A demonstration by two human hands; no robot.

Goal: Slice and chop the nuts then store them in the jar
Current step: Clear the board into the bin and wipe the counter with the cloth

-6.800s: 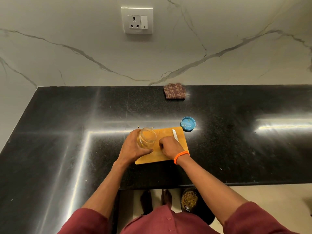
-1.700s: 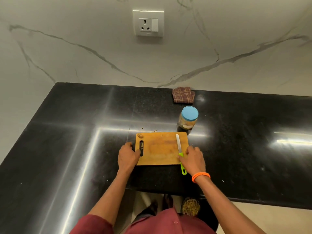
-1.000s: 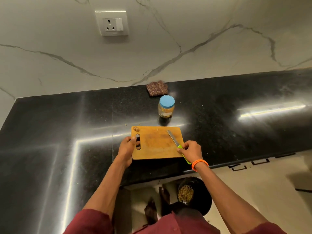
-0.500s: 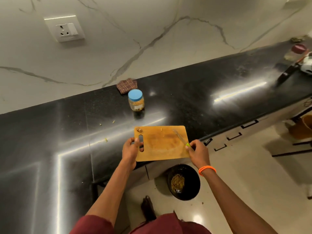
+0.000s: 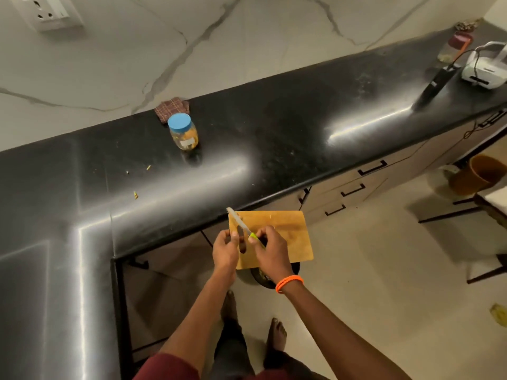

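Gripping the cutting board point(image 5: 285, 237) with your left hand point(image 5: 225, 249), right hand point(image 5: 270, 249) pinching the knife point(image 5: 241, 223), you're clearing scraps; capped jar point(image 5: 183, 132) sitting at eleven o'clock on the table point(image 5: 274, 133) suggests storing's finished.

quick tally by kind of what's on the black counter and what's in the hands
On the counter:
jars: 2, blue-lidded jar, red-lidded jar
cloths: 1, checked cloth
appliances: 1, white appliance
In the hands:
cutting boards: 1, cutting board
knives: 1, knife
Total: 6
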